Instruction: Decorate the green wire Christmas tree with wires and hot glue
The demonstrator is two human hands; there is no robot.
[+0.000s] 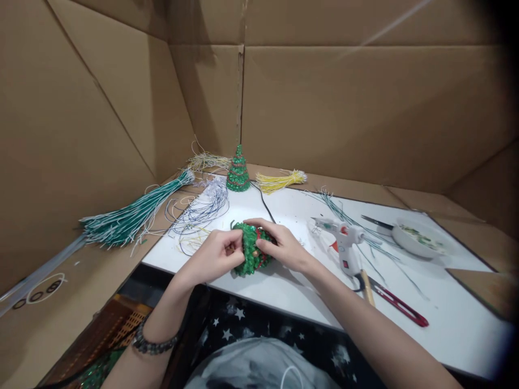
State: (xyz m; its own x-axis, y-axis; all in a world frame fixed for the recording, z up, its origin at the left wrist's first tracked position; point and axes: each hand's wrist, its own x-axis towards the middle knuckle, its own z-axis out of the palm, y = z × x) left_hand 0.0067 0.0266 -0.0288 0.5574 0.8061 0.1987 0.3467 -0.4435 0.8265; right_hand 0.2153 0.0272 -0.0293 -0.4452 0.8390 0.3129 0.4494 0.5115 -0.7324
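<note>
A small green beaded Christmas tree with red bead strands lies on its side over the white board, its wide base turned to the left. My right hand wraps over its far side, thumb and fingers gripping it. At the base, my left hand is closed in a pinch against the beads; whatever is between its fingertips is hidden. Behind them stands a second beaded tree, upright, green with reddish strands.
Left lie bundled green wires and loose blue-white wires; yellow wires are at the back. On the right are a white glue gun, red-handled scissors and a white bowl beside a dark blade. Cardboard walls enclose the white board.
</note>
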